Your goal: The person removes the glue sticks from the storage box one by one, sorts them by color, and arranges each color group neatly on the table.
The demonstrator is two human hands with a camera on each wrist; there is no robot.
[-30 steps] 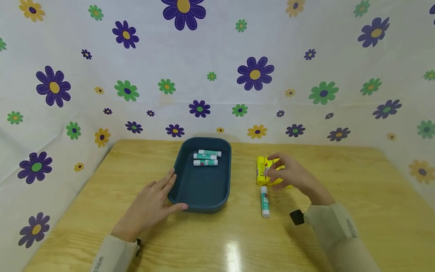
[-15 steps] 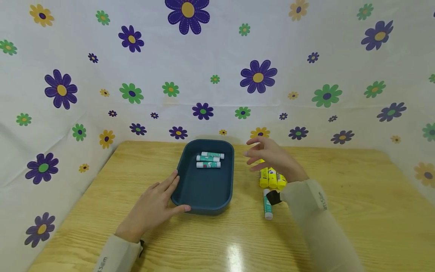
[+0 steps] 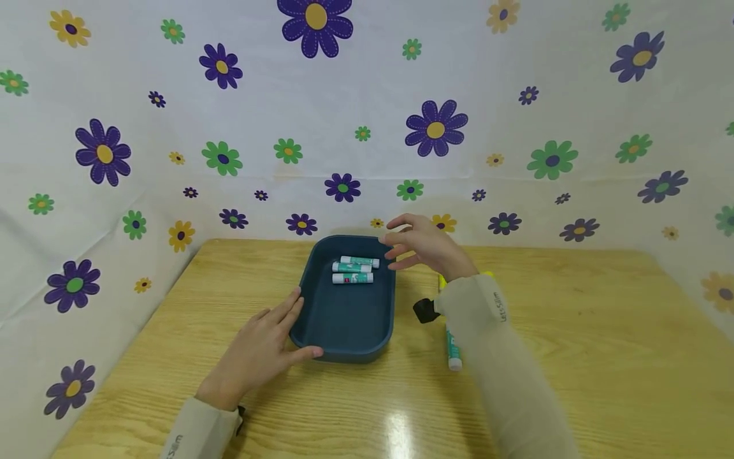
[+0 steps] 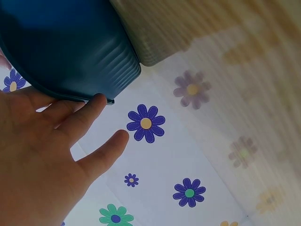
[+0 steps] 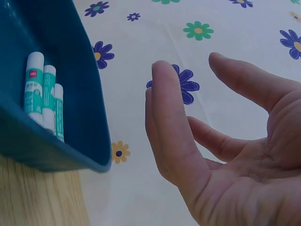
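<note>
My left hand [image 3: 255, 347] rests on the near left rim of a dark blue plastic bin [image 3: 338, 325], fingers straight. Inside the bin lie three glue sticks [image 3: 352, 278] with white caps and teal labels, side by side at its far end. Over the bin's far right rim hovers my right hand [image 3: 427, 245], fingers spread and holding nothing, as the right wrist view also shows. Under the right forearm a teal and white glue stick [image 3: 453, 354] lies on the table, partly covered by the sleeve. Yellow glue sticks [image 3: 487, 274] behind that wrist are mostly hidden.
The light wooden table [image 3: 573, 357] runs back to a white cloth [image 3: 367, 95] printed with flowers, which also hangs along both sides. A small black device [image 3: 425, 310] hangs at the right cuff.
My right hand has moved left from above the yellow glue sticks to the bin's far right rim, with nothing in it. The left hand has stayed on the bin.
</note>
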